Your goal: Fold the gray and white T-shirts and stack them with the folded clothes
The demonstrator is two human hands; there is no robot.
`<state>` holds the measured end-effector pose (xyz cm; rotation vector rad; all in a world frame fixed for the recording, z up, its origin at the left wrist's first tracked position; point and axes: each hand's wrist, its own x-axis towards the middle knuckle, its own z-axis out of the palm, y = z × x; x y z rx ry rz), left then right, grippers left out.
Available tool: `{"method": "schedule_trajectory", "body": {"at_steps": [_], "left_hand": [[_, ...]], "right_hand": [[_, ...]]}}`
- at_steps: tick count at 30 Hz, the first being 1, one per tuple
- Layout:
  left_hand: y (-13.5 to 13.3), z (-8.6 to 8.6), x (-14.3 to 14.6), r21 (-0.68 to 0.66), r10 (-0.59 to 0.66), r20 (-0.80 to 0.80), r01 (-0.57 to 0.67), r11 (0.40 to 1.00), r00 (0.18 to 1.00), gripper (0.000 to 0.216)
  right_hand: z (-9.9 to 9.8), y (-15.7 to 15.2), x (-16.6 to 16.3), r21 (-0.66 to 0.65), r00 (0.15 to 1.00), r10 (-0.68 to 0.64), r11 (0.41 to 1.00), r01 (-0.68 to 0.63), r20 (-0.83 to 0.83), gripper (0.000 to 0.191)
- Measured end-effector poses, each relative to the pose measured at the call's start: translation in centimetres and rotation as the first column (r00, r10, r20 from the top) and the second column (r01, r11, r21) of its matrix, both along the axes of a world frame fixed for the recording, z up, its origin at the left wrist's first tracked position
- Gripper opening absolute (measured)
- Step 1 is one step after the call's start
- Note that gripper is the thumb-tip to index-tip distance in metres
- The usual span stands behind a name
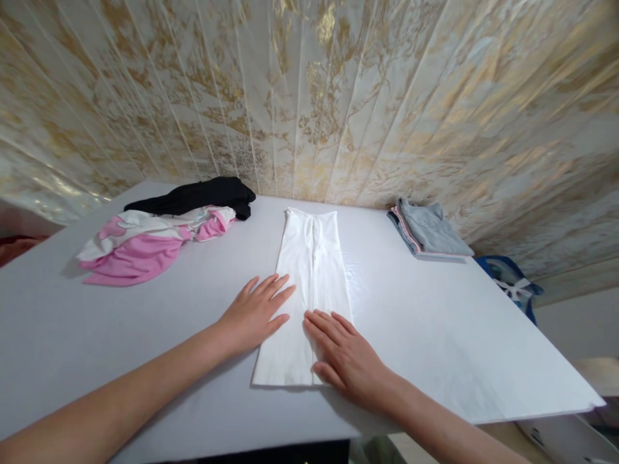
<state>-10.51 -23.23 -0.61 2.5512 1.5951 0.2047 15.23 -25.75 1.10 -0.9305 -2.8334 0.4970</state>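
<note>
Left hand (pixel 255 314) lying flat, fingers spread, pressing left edge of white garment (pixel 309 283) — gripping nothing. Right hand (pixel 341 357) lying flat on garment's near right corner, also open. Garment lying as long folded strip at middle of surface (pixel 97 335). Risk: palms sliding unevenly, dragging thin cloth, wrinkling fold or skewing strip. Blue bag (pixel 507 277) sitting beyond surface's right edge — contents hidden. Pink clothes (pixel 140 248) piling far left, grey stack (pixel 428 229) far right
</note>
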Motion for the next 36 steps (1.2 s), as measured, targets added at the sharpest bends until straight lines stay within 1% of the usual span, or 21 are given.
{"method": "schedule_trajectory", "body": {"at_steps": [3, 5, 6, 8, 10, 11, 13, 16, 19, 21, 22, 24, 26, 28, 30, 33, 35, 36], "left_hand": [[-3.8, 0.5, -0.6, -0.002, -0.055, 0.036, 0.055, 0.998, 0.998, 0.047], [-6.2, 1.1, -0.8, -0.003, -0.114, 0.079, 0.115, 0.993, 0.99, 0.044], [-7.2, 1.4, -0.8, -0.003, -0.154, 0.11, 0.155, 0.988, 0.982, 0.042], [-8.7, 1.9, -0.6, -0.007, -0.218, 0.187, 0.223, 0.975, 0.958, 0.034], [-9.6, 2.2, -0.2, -0.013, -0.245, 0.265, 0.257, 0.966, 0.933, 0.026], [-9.8, 2.3, 0.1, -0.015, -0.247, 0.296, 0.263, 0.965, 0.923, 0.023], [-9.8, 2.2, 0.8, -0.018, -0.239, 0.319, 0.258, 0.966, 0.917, 0.021], [-9.4, 2.1, 1.9, -0.021, -0.212, 0.268, 0.226, 0.974, 0.94, 0.02], [-8.9, 2.2, 2.9, -0.034, -0.185, 0.175, 0.193, 0.981, 0.967, 0.017], [-8.7, 2.4, 3.2, -0.038, -0.178, 0.13, 0.184, 0.982, 0.975, 0.014], [-8.7, 2.5, 3.3, -0.04, -0.176, 0.116, 0.182, 0.982, 0.978, 0.014], [-8.8, 2.6, 3.5, -0.043, -0.171, 0.104, 0.176, 0.983, 0.98, 0.017], [-8.9, 2.6, 3.6, -0.038, -0.158, 0.103, 0.162, 0.986, 0.982, 0.027], [-9.0, 2.4, 3.9, -0.021, -0.137, 0.106, 0.14, 0.99, 0.985, 0.036], [-8.8, 2.3, 4.2, -0.006, -0.114, 0.107, 0.116, 0.993, 0.988, 0.032], [-8.3, 2.1, 4.6, -0.004, -0.101, 0.123, 0.103, 0.995, 0.987, 0.012], [-7.8, 2.1, 4.7, -0.015, -0.103, 0.153, 0.107, 0.994, 0.983, 0.01], [-7.6, 2.1, 4.7, -0.021, -0.103, 0.171, 0.108, 0.994, 0.98, 0.011]], "right_hand": [[1.3, -2.3, 1.2, -0.112, 0.997, 0.061, 0.992, -0.067, -0.053, 0.059], [2.0, -3.2, 2.1, -0.188, 0.992, 0.072, 0.978, -0.09, -0.103, 0.053], [2.3, -3.5, 2.5, -0.211, 0.989, 0.053, 0.974, -0.082, -0.138, 0.05], [2.4, -3.8, 3.5, -0.221, 0.975, -0.043, 0.975, -0.007, -0.219, 0.041], [2.2, -3.9, 4.1, -0.189, 0.951, -0.151, 0.977, 0.101, -0.271, 0.033], [2.0, -3.9, 4.3, -0.165, 0.947, -0.172, 0.978, 0.131, -0.271, 0.03], [1.6, -3.9, 4.3, -0.097, 0.96, -0.148, 0.987, 0.128, -0.236, 0.027], [0.8, -4.0, 3.9, 0.021, 0.984, -0.074, 0.997, 0.078, -0.163, 0.025], [0.0, -3.8, 3.4, 0.134, 0.989, -0.049, 0.989, 0.068, -0.139, 0.02], [-0.3, -3.7, 3.3, 0.18, 0.988, -0.043, 0.981, 0.069, -0.146, 0.02], [-0.3, -3.5, 3.2, 0.18, 0.987, -0.049, 0.981, 0.077, -0.154, 0.02], [-0.1, -3.2, 3.0, 0.113, 0.979, -0.096, 0.987, 0.117, -0.177, 0.019], [0.3, -2.6, 2.7, -0.038, 0.964, -0.187, 0.982, 0.183, -0.191, 0.018], [0.9, -2.0, 2.5, -0.205, 0.944, -0.279, 0.948, 0.241, -0.177, 0.016], [1.4, -1.4, 2.3, -0.319, 0.929, -0.338, 0.906, 0.277, -0.152, 0.014], [2.1, -1.1, 2.2, -0.383, 0.921, -0.368, 0.875, 0.297, -0.126, 0.014], [2.5, -1.4, 2.1, -0.386, 0.928, -0.35, 0.88, 0.278, -0.13, 0.014], [2.6, -1.7, 2.0, -0.367, 0.935, -0.324, 0.895, 0.255, -0.142, 0.013]]}}
